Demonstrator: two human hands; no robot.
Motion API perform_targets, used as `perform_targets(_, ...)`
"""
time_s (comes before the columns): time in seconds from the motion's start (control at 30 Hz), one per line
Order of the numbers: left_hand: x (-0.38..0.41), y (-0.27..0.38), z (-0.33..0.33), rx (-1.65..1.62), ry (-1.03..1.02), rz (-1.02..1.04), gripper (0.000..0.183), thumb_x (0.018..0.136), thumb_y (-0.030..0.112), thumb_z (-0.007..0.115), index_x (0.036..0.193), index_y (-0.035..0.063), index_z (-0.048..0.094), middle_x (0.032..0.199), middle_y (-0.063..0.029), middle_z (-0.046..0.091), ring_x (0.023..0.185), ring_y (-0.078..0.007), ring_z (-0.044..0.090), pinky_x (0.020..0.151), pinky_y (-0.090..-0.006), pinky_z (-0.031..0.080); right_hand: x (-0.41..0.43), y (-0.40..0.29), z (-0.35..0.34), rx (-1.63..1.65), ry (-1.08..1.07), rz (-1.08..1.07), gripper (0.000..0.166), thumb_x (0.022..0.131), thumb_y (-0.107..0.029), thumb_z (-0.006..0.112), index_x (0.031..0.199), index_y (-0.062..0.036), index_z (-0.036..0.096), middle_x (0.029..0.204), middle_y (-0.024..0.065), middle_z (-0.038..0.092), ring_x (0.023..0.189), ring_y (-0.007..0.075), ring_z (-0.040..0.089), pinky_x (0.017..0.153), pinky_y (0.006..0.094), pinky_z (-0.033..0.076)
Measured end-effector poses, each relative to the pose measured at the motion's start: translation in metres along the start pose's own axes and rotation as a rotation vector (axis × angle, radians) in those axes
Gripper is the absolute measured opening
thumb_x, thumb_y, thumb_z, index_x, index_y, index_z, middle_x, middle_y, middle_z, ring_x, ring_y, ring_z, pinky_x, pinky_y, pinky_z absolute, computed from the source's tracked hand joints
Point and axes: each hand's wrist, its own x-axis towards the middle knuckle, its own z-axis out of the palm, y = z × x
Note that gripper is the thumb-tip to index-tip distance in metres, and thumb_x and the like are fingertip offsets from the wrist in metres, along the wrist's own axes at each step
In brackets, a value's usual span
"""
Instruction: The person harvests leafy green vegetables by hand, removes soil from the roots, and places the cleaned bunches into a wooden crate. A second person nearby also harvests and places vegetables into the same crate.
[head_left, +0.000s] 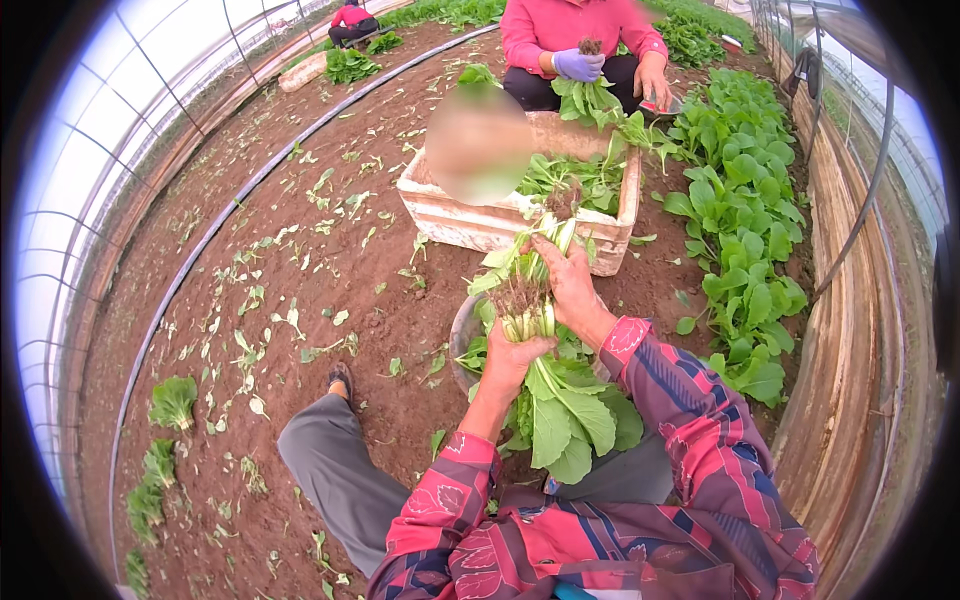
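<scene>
My left hand (517, 356) is closed round the pale stems of a bunch of leafy greens (566, 416), whose leaves hang down over my lap and whose roots point up. Just above and to its right, my right hand (568, 281) grips more stems (551, 232) with soil-caked roots at their top. A round basin (463, 337) lies beneath my hands, largely hidden by leaves. Beyond it stands a dirty white foam box (457, 221) with loose greens (577, 180) in it.
A person in pink (585, 67), one hand gloved, crouches behind the box holding greens. Growing greens (742, 225) line the right side by a plastic-sheeted edge (832, 315). A hose (191, 259) curves along the left, near laid bunches (174, 403). Another person (352, 22) crouches far left.
</scene>
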Motion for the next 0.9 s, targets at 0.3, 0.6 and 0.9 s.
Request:
perform_targets(0.3, -0.004, 0.010, -0.014, 0.121, -0.026, -0.001, 0.034, 0.063, -0.004, 0.063, 0.095, 0.0011, 0.057, 0.081, -0.0044, 0.060, 0.068, -0.0137, 0.058, 0.060, -0.0272, 0.048, 0.000, -0.006, 0.003, 0.031, 0.001, -0.041, 0.019, 0.079, -0.004, 0.057, 0.097, 0.0023, 0.054, 0.081, 0.0086, 0.060, 0.068, 0.0156, 0.059, 0.058, 0.0284, 0.050)
perform_targets(0.6, -0.018, 0.031, -0.051, 0.528, -0.049, -0.007, 0.055, 0.061, -0.002, 0.061, 0.115, -0.0008, 0.049, 0.099, -0.0050, 0.061, 0.089, -0.0112, 0.055, 0.081, -0.0253, 0.044, 0.022, -0.020, -0.026, -0.770, -0.141, -0.294, 0.046, 0.070, -0.008, 0.060, 0.113, 0.0005, 0.047, 0.082, 0.0116, 0.060, 0.075, 0.0250, 0.060, 0.068, 0.0376, 0.045)
perform_targets(0.9, -0.035, 0.039, -0.080, 0.719, -0.002, 0.000, 0.058, 0.062, -0.006, 0.060, 0.119, 0.0006, 0.049, 0.108, -0.0042, 0.059, 0.098, -0.0118, 0.053, 0.088, -0.0268, 0.040, 0.016, -0.022, -0.011, -1.117, -0.120, -0.322, 0.030, 0.079, -0.015, 0.052, 0.105, 0.0014, 0.052, 0.081, 0.0168, 0.059, 0.075, 0.0276, 0.056, 0.067, 0.0388, 0.043)
